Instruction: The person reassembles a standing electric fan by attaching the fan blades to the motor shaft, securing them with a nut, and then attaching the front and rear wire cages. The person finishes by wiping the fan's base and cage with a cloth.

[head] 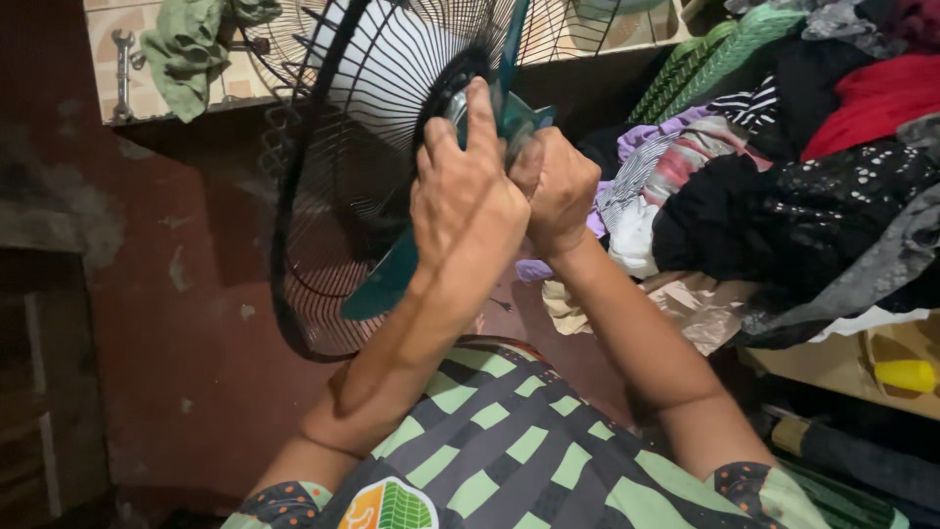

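One printed emblem (pixel 390 505) showed at the bottom edge of the view, low and a little left of centre, on the front of the person's green and dark checked shirt (pixel 509 441). It was rounded, with a white ground, an orange part on its left and a green leaf-like part on its right. It lay below and between the two forearms. No packages, signs or screens could be made out elsewhere in the view.

Teal fan blade (pixel 384 284), blk wire guard (pixel 304 196).
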